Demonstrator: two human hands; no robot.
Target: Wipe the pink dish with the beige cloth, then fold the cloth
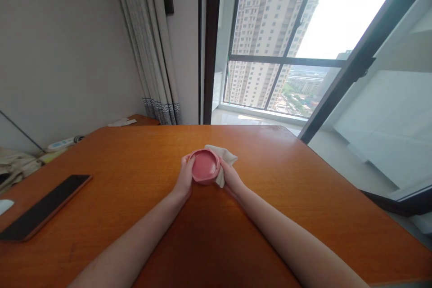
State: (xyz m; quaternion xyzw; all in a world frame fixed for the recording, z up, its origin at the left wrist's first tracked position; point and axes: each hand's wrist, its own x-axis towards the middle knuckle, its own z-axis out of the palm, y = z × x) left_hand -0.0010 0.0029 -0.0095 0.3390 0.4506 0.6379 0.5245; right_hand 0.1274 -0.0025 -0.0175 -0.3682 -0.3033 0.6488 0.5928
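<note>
A round pink bowl (pixel 205 165) is held over the middle of the wooden table, its open side tilted toward me. My left hand (pixel 184 176) grips its left side, thumb at the rim and fingers behind. A pale cloth (pixel 227 154) is bunched behind and along the right side of the bowl. My right hand (pixel 232 177) is closed on the cloth, pressing it to the bowl's right edge. The fingers behind the bowl and cloth are hidden.
The wooden table (pixel 135 216) spreads out under both arms. A long black mat or panel (pixel 47 207) lies at left, with part of a white object (pixel 5 206) beside it. A power strip (pixel 60 144) is past the left edge. Beyond the table are a curtain (pixel 148 45) and windows.
</note>
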